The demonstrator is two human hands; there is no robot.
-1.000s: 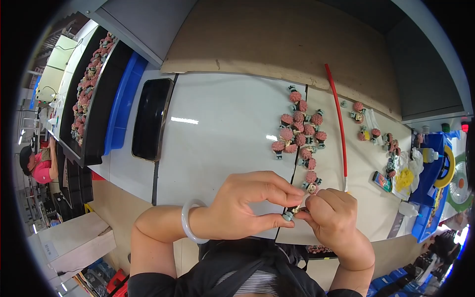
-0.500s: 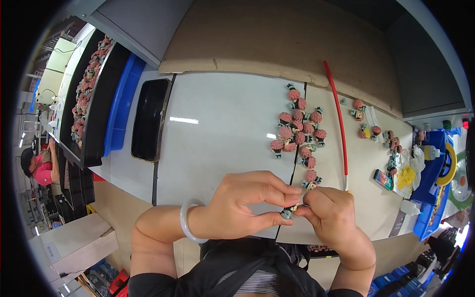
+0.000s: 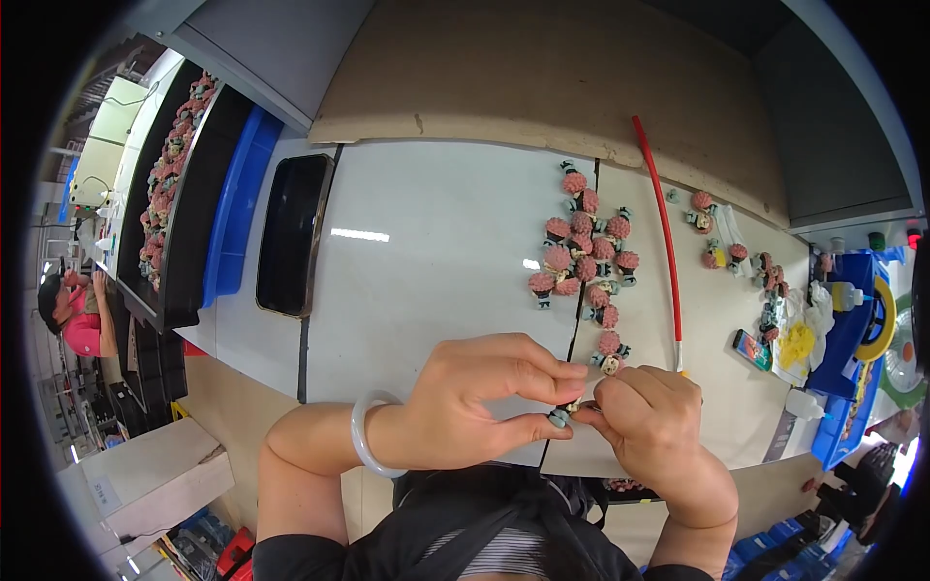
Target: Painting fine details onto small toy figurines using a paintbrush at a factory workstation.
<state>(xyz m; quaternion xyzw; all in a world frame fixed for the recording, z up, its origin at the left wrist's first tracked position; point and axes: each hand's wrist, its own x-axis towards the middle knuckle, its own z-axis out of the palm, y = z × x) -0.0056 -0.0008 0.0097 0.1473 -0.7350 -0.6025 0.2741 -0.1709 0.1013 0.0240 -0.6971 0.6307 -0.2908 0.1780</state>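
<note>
My left hand (image 3: pixel 470 392), with a pale bangle on its wrist, pinches a small figurine (image 3: pixel 559 417) between thumb and fingertips near the table's front edge. Its teal-grey base shows; the fingers cover most of the rest. Close against it is my right hand (image 3: pixel 651 414), curled with thumb and forefinger pressed together at the figurine's right side. Whatever those fingers hold is hidden. Just beyond my hands, several small pink-headed figurines (image 3: pixel 582 244) with teal and dark bodies lie in a loose cluster across the dark seam of the tabletop.
A red-handled paintbrush (image 3: pixel 663 223) lies right of the cluster. At left are a dark phone (image 3: pixel 294 234), a blue tray (image 3: pixel 238 208) and a black tray (image 3: pixel 205 184). A white bottle (image 3: pixel 803 405) and blue bin (image 3: pixel 841 334) stand at right. Another person (image 3: pixel 82 324) sits far left.
My right hand has shifted very slightly to the right and turned a little. The left hand keeps its pinch on the figurine. The person at far left has raised a hand.
</note>
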